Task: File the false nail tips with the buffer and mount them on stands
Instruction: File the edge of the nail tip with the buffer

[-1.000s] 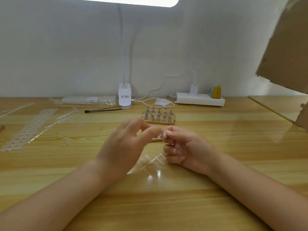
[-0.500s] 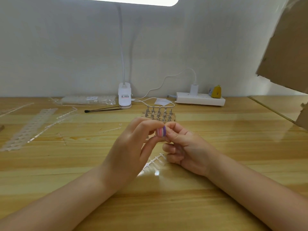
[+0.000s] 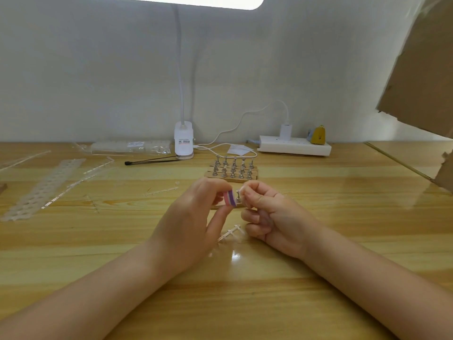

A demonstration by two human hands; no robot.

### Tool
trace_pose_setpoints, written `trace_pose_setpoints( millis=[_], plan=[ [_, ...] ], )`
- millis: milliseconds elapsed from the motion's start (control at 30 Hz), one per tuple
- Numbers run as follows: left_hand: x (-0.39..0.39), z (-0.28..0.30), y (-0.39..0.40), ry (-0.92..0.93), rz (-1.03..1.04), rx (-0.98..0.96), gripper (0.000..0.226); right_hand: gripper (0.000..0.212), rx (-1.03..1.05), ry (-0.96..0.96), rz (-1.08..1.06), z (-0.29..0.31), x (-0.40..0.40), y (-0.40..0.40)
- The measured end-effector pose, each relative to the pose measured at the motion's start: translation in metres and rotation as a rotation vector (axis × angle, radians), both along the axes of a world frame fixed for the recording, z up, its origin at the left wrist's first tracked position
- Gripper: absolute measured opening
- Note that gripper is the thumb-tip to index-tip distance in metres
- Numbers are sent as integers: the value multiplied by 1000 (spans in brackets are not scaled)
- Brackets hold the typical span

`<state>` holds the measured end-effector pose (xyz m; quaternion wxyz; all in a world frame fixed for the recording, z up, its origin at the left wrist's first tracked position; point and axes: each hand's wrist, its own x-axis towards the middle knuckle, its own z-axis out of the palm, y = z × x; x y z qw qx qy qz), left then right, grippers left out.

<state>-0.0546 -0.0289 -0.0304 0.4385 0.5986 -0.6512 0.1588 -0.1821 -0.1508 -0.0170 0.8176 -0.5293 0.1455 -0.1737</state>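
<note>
My left hand (image 3: 193,224) pinches a small pink and purple buffer block (image 3: 230,199) between thumb and fingers. Right beside it, my right hand (image 3: 272,214) pinches a clear false nail tip (image 3: 242,191) at its fingertips, close against the buffer. A small metal stand (image 3: 237,197) shows in the gap between the two hands, on a wooden strip mostly hidden behind them. Farther back a wooden base (image 3: 231,179) carries several metal stands (image 3: 232,166) in rows. A clear sprue of nail tips (image 3: 230,233) lies on the table under my hands.
A white lamp base (image 3: 183,141) and its cable stand at the back, with a power strip (image 3: 294,146) to the right. A black stick (image 3: 152,160), a clear bag (image 3: 130,147) and empty clear sprues (image 3: 44,185) lie left. Cardboard (image 3: 421,69) hangs at right.
Both hands rose slightly and drew together. The buffer block, hidden one second ago, now shows in my left fingers against the nail tip.
</note>
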Motion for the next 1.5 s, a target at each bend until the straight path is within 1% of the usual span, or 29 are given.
trace_pose_setpoints(
  millis=[167,300,433,567,733,833,900,967,1100,1200,1367,1500],
  plan=[
    [-4,0,1,-36,57,-3,27,4,21,33,-33,-2,2,1],
    [0,-1,0,-1,106,13,31,8,-1,82,-155,-2,5,3],
    [0,-2,0,0,105,40,30,10,27,82,-243,-1,6,1],
    [0,-4,1,12,99,75,31,3,36,105,-210,-3,6,0],
    [0,-3,2,29,104,92,30,14,-4,117,-169,-4,5,-1],
    [0,-3,2,14,98,94,29,27,-60,112,-163,-4,5,0],
    [0,-4,2,15,101,90,28,29,-113,109,-158,-4,5,2],
    [0,-4,1,35,118,80,29,27,-182,113,-154,-6,5,4],
    [1,-4,2,69,162,87,30,9,-273,114,-151,-11,6,4],
    [1,-5,2,64,194,142,30,6,-320,111,-139,-12,5,4],
    [0,-3,3,-3,172,157,32,8,-241,97,-145,-10,5,3],
    [0,-5,3,-61,144,72,23,13,-174,101,-142,-6,4,3]
  ],
)
